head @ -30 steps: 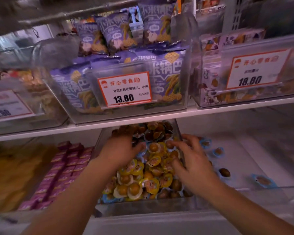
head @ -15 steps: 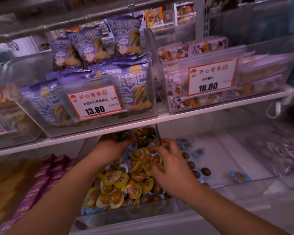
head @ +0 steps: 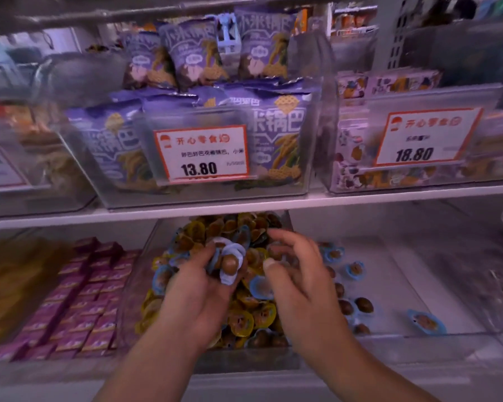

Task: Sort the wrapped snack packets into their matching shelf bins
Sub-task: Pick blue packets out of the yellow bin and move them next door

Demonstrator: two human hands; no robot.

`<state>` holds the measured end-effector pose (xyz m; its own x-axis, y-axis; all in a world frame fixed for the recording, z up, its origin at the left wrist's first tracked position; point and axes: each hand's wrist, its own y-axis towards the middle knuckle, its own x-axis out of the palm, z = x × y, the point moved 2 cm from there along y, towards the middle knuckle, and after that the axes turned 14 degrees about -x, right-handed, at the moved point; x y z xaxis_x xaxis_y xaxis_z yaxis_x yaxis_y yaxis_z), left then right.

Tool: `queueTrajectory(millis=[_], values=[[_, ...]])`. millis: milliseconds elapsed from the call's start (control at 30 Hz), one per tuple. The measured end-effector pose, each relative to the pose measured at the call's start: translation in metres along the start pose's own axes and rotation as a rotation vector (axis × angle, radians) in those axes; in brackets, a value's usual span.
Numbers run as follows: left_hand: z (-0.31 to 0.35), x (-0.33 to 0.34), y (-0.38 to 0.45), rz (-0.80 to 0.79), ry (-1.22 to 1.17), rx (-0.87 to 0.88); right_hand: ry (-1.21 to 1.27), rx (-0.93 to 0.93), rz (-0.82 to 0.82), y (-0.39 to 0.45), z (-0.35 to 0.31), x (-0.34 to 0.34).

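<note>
A clear middle bin (head: 145,288) on the lower shelf holds a heap of round yellow-wrapped snack packets (head: 246,320) mixed with some blue-wrapped ones. My left hand (head: 198,297) is over the heap and grips a bunch of blue-wrapped packets (head: 230,262), each showing a brown ball. My right hand (head: 299,285) hovers just right of it with fingers curled and spread; nothing shows clearly between them. The clear bin to the right (head: 395,288) holds several scattered blue-wrapped packets (head: 426,322).
Left of the middle bin lie rows of pink boxes (head: 79,309). The upper shelf edge (head: 273,204) runs close above the hands. It carries a bin of purple snack bags (head: 273,132) with a 13.80 tag and a bin (head: 346,158) tagged 18.80.
My left hand has drawn back from the far part of the heap and lifted a bunch of blue-wrapped packets. My right hand has risen off the heap. The camera swung back to the left.
</note>
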<state>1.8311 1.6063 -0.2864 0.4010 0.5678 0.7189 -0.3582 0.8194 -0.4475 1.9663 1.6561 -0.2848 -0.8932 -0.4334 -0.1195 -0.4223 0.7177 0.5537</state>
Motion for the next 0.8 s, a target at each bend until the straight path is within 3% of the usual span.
queueTrajectory(millis=[67,133,200,300,367,533,633,800], values=[[-0.007,-0.001,-0.008,0.111,0.249,0.178,0.374,0.397,0.066,-0.002,0.001,0.016],[-0.016,-0.003,-0.015,0.207,0.614,0.442,0.776,0.673,0.085,-0.003,0.0,0.027],[-0.024,-0.005,-0.023,0.147,0.909,0.667,1.01,0.751,0.136,-0.002,-0.002,0.033],[-0.029,-0.012,-0.024,0.164,1.467,0.993,1.074,0.77,0.169,0.0,-0.004,0.034],[-0.027,-0.015,-0.022,0.229,1.706,1.088,1.053,0.742,0.106,0.002,-0.004,0.032],[-0.028,-0.011,-0.028,0.08,1.818,1.096,0.709,0.506,0.105,0.008,0.005,0.008],[-0.027,-0.015,-0.026,-0.065,1.784,0.892,0.458,0.377,0.189,0.018,0.013,-0.027],[-0.008,-0.029,-0.007,0.114,1.741,0.879,-0.099,0.37,0.091,0.036,0.045,-0.091]])
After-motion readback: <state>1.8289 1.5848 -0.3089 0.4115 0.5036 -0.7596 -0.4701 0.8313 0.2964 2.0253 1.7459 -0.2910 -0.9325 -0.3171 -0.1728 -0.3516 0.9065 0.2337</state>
